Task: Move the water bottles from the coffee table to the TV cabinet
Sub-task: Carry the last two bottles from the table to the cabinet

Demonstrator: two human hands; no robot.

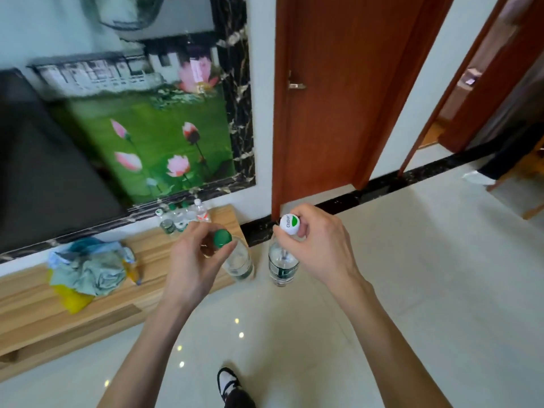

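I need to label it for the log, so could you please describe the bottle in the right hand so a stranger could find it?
Start at the red-brown door and drop to the right hand in front of it. The bottle hangs from its fingers over the pale floor. Its cap is white with a green mark, whereas the left hand's bottle has a plain green cap.

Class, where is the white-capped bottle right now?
In the head view, the white-capped bottle hangs from the right hand over the floor, just right of the green-capped bottle and the TV cabinet's end.
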